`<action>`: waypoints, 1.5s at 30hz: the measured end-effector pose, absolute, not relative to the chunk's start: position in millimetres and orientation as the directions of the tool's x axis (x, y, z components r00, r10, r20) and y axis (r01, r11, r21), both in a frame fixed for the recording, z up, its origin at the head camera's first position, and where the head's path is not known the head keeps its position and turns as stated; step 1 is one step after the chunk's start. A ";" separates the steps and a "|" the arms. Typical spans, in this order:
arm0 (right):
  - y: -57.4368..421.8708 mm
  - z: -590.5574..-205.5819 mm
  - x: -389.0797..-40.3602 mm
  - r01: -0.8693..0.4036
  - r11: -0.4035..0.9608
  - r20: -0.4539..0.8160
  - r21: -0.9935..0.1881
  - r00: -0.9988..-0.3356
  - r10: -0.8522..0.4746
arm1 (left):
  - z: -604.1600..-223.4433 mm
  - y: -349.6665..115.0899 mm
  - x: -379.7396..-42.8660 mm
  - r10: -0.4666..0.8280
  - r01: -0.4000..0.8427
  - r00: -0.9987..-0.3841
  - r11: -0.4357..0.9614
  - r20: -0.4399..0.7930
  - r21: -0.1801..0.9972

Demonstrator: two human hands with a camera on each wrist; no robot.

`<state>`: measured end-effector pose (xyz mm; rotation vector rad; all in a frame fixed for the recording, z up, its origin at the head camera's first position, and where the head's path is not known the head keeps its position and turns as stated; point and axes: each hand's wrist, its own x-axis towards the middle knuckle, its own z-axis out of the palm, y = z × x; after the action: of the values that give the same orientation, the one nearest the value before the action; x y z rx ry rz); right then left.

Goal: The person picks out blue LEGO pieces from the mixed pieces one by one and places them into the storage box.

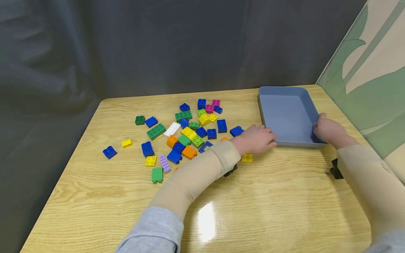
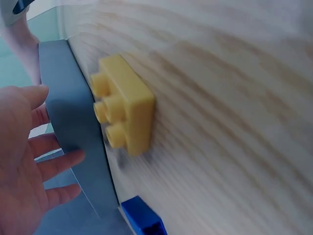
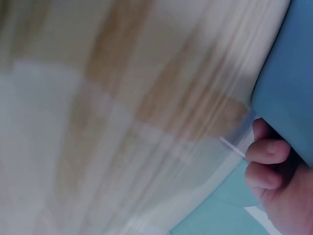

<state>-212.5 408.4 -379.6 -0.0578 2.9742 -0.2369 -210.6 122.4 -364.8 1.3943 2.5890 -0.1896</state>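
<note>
A shallow blue-grey tray point(image 1: 284, 112) lies at the back right of the table with nothing in it. My right hand point(image 1: 330, 130) grips its right wall near the front corner, the fingers curled in the right wrist view. At the front left corner is my left hand point(image 1: 255, 139), its fingers loosely spread and the fingertips right at the tray wall point(image 2: 73, 103) in the left wrist view. A yellow toy brick point(image 2: 134, 105) sits on the table just outside that wall, studs facing the tray. Close by is a blue brick point(image 2: 142, 215).
Many toy bricks lie scattered over the table's middle and left, among them a white brick point(image 1: 172, 129), a lilac brick point(image 1: 165, 163) and a green brick point(image 1: 157, 175). A dark curtain point(image 1: 177, 45) hangs behind the table, and a patterned panel point(image 1: 376, 95) borders the right side.
</note>
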 end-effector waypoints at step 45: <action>336.8 -387.6 -211.0 -0.114 0.984 -0.143 -0.138 -0.981 -0.134 | -358.8 58.5 -195.6 0.907 0.932 -0.360 0.338 -0.219 -0.132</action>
<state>-211.0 336.8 -387.6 -0.1867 2.9776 -0.1948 -195.6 58.5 -358.8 1.7123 2.4806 -0.3574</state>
